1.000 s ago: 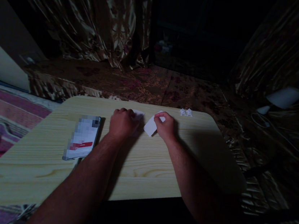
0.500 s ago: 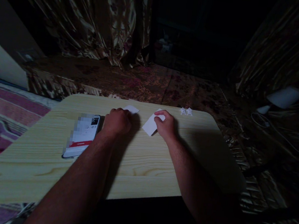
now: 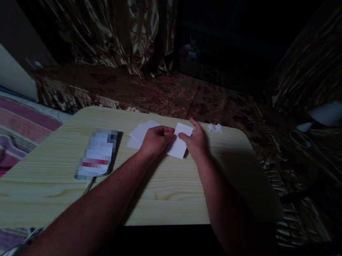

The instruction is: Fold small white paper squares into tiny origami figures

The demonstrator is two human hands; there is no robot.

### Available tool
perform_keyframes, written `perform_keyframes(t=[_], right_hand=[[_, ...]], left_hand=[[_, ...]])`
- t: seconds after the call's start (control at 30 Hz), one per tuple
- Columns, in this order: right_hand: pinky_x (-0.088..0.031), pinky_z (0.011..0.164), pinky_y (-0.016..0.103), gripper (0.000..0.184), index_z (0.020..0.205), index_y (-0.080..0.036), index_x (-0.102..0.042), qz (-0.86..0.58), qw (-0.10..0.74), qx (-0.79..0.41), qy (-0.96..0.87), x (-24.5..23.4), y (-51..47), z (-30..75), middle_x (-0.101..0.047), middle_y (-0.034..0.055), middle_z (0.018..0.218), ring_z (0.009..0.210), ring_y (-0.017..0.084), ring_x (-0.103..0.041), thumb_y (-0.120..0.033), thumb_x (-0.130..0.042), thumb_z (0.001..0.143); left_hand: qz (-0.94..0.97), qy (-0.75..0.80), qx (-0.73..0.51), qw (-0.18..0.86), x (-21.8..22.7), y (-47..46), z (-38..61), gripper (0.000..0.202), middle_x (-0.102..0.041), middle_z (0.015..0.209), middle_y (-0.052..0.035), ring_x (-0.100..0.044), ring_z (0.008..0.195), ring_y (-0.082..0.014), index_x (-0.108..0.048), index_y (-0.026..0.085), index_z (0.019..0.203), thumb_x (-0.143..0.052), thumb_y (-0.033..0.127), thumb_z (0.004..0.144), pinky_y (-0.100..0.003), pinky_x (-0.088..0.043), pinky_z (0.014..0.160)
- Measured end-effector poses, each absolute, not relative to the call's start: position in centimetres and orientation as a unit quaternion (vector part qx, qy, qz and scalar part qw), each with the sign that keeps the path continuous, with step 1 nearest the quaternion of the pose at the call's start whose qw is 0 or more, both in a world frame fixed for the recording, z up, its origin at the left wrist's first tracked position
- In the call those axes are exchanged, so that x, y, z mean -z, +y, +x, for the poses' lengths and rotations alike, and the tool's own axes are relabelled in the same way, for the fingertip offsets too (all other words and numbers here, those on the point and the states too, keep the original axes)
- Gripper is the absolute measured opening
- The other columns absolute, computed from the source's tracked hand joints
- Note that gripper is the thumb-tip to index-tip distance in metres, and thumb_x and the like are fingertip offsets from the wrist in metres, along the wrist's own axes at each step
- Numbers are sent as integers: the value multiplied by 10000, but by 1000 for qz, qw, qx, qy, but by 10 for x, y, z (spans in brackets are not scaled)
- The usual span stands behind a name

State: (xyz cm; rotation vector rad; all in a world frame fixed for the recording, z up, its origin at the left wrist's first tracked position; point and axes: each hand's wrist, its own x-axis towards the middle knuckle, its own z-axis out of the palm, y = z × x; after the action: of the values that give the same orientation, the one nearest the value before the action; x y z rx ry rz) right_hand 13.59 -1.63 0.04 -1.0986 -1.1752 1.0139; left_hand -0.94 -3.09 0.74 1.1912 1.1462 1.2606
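Between my hands is a small white rectangular sheet of paper (image 3: pixel 179 149), slightly tilted above the table. My right hand (image 3: pixel 198 142) pinches its right edge, with the thumb on the near face and the index finger stretched up beyond the edge. My left hand (image 3: pixel 156 140) is closed, with thumb and fingertips at the sheet's left edge. Under and beside the left hand lie a few overlapping loose white sheets (image 3: pixel 141 132). Two small folded white paper pieces (image 3: pixel 215 127) sit near the table's far edge, to the right.
A smartphone (image 3: pixel 97 152) with a cable lies on the left of the pale wooden table (image 3: pixel 166 194). A striped bed cover (image 3: pixel 3 120) is to the left. A white lamp (image 3: pixel 328 113) stands to the right. Patterned curtains (image 3: pixel 134 24) hang behind.
My left hand has moved right from the loose sheets to the paper in my right hand. That paper is now more upright. More of the loose sheets shows.
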Motion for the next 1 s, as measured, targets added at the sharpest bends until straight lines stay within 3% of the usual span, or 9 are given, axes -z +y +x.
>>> perform_keyframes(t=[0.1, 0.17, 0.3, 0.4, 0.63, 0.87, 1.0], right_hand=[[-484, 493, 259, 850, 1371, -205, -357, -457, 580, -461, -492, -5, -20, 136, -698, 23, 778, 574, 164, -626, -197, -709, 598], [-493, 529, 266, 758, 1302, -198, -440, -443, 583, -478, -485, -7, -21, 136, -700, 24, 777, 588, 161, -626, -224, -720, 598], [-483, 571, 253, 278, 877, -156, -633, -431, 582, -482, -492, -7, -19, 140, -678, 12, 707, 590, 134, -596, -307, -677, 648], [-417, 468, 215, 186, 698, -152, -618, -456, 581, -455, -498, -6, -17, 144, -606, -19, 584, 502, 106, -525, -333, -653, 670], [-393, 426, 214, 183, 685, -150, -623, -455, 582, -450, -501, -7, -18, 146, -575, -25, 559, 473, 102, -504, -331, -644, 680], [-385, 436, 204, 179, 658, -151, -610, -459, 571, -446, -514, -10, -21, 143, -564, -33, 538, 474, 90, -492, -326, -643, 672], [-419, 476, 203, 222, 741, -150, -630, -448, 520, -483, -544, -13, -25, 144, -642, -5, 643, 537, 100, -552, -360, -655, 674]], left_hand=[[488, 464, -514, 531, -6, -28, -11, 350, -688, 752, -65, -588, 606, -138, -691, 126, 841, -776, 309, 556, -263, -453, 599], [475, 462, -525, 534, -5, -27, -11, 335, -682, 730, -56, -574, 589, -126, -689, 129, 823, -782, 291, 545, -252, -440, 584], [444, 452, -556, 539, -5, -25, -13, 292, -672, 716, -46, -568, 590, -117, -686, 134, 806, -769, 267, 560, -245, -433, 584], [437, 450, -563, 537, -8, -24, -15, 274, -655, 683, -39, -541, 564, -105, -689, 129, 796, -763, 261, 567, -228, -407, 549], [395, 428, -574, 575, -8, -21, -22, 283, -663, 783, -64, -559, 634, -113, -703, 138, 881, -668, 346, 692, -211, -393, 531], [427, 411, -553, 587, -16, -29, -15, 267, -624, 647, -14, -506, 524, -88, -658, 136, 740, -789, 267, 548, -212, -351, 481], [425, 428, -603, 523, -15, -27, -16, 232, -563, 546, 17, -472, 476, -81, -553, 148, 622, -754, 252, 574, -211, -334, 462]])
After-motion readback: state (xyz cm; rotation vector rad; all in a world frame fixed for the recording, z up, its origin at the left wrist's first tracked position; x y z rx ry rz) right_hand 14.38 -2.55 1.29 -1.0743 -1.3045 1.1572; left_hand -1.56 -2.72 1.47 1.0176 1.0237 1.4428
